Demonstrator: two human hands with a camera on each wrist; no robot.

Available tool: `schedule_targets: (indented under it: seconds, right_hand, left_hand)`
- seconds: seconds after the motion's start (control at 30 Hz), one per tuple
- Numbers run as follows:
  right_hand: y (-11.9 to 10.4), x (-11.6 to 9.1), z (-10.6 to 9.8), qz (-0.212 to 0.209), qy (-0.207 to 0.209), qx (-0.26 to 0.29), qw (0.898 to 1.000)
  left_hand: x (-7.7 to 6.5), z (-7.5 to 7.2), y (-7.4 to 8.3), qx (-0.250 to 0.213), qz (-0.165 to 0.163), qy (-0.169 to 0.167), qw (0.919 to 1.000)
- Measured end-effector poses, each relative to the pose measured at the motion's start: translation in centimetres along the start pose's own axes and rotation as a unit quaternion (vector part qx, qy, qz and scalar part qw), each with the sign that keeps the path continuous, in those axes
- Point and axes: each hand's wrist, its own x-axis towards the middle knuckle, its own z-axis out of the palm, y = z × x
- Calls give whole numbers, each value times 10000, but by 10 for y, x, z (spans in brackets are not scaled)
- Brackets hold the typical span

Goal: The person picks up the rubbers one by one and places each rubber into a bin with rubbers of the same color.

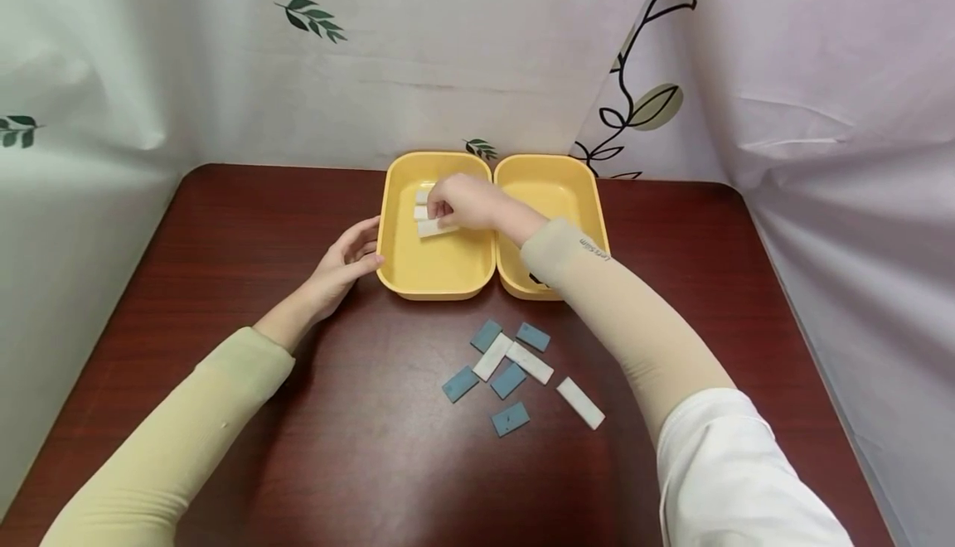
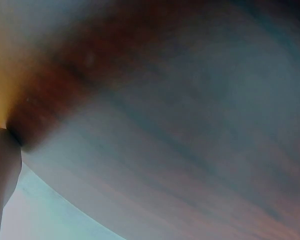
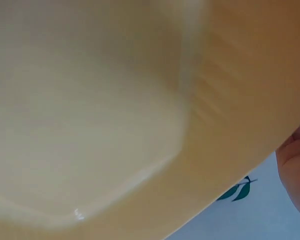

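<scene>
In the head view my right hand [image 1: 466, 203] reaches into the left yellow tray [image 1: 436, 273] and pinches a white rectangular tile [image 1: 433, 229] between thumb and fingers, low over the tray floor. Two more white tiles [image 1: 421, 213] lie just behind it, partly covered by the fingers. My left hand [image 1: 351, 257] rests against the outer left wall of this tray, thumb and fingertips at the wall. In the blurred left wrist view only a digit [image 2: 2, 165] shows beside a strip of yellow. Yellow tray wall [image 3: 230, 135] fills most of the right wrist view.
A second yellow tray [image 1: 548, 186] stands against the first on the right, a small black item [image 1: 535, 279] inside, partly behind the sleeve. In front lie several blue tiles [image 1: 511, 419] and three white tiles [image 1: 580, 403] on the dark wooden table [image 1: 358, 447]. Curtains hang behind.
</scene>
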Motion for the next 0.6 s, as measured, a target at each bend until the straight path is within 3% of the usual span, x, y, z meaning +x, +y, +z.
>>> schedule_targets:
  seconds: [0.6]
  right_hand:
    - [0,7,10,165,-101,62,9998]
  left_hand:
    - [1,1,1,-24,-20,30,10000]
